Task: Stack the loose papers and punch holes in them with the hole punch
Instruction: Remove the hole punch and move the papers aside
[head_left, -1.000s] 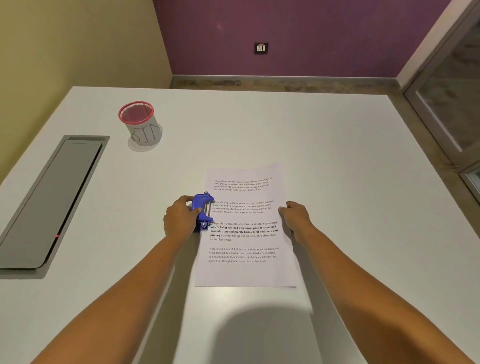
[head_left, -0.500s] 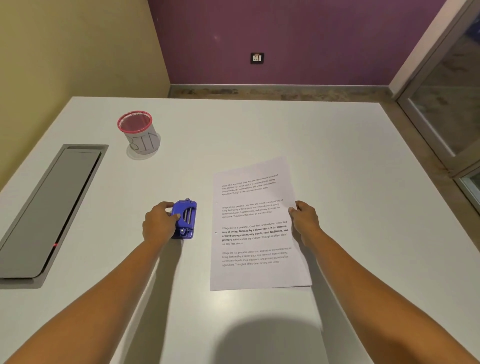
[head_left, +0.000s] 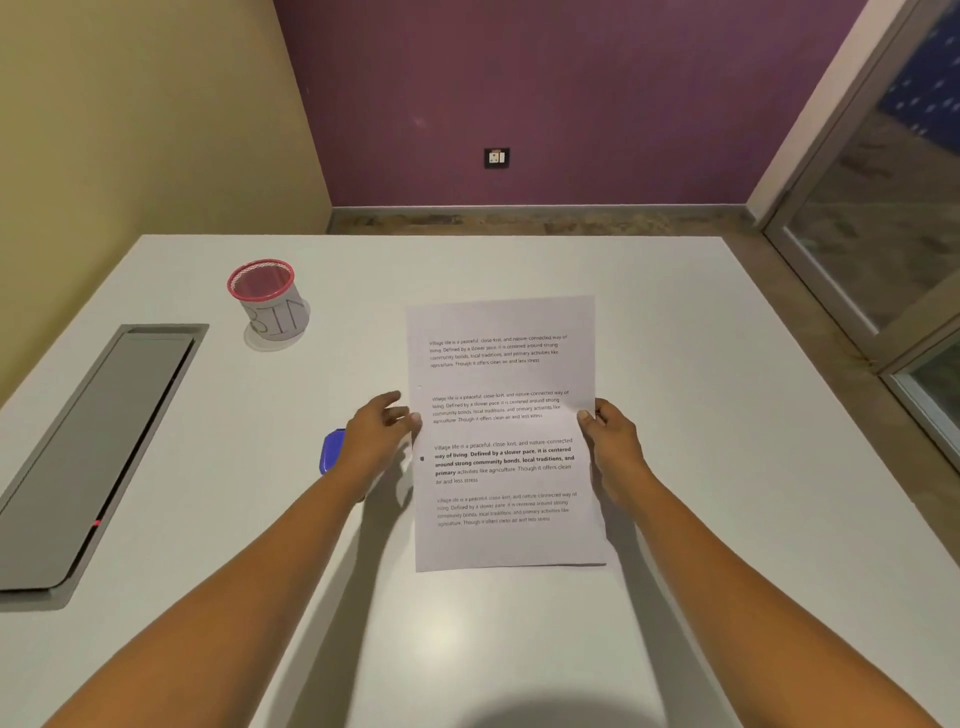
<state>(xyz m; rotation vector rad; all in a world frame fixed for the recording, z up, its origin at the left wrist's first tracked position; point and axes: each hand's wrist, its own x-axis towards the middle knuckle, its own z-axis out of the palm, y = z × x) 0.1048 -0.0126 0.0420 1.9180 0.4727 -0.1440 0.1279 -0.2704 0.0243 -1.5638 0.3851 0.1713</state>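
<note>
1. Papers (head_left: 504, 431): thin white rectangular printed sheets at the middle of the smooth table (head_left: 701, 364), with two small holes near the left edge.
2. Right hand (head_left: 610, 441) pinches the right edge, thumb on top.
3. Left hand (head_left: 379, 431): fingers loosely straight, tips at the left edge, gripping nothing.
4. Glossy blue hole punch (head_left: 331, 457) lies half hidden behind the left wrist.

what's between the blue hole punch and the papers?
Head view: only the left hand, partly covering the hole punch, its fingers at the papers' left edge.

Red-rimmed cup (head_left: 270, 304); grey hatch (head_left: 93, 452) in table (head_left: 675, 364).
</note>
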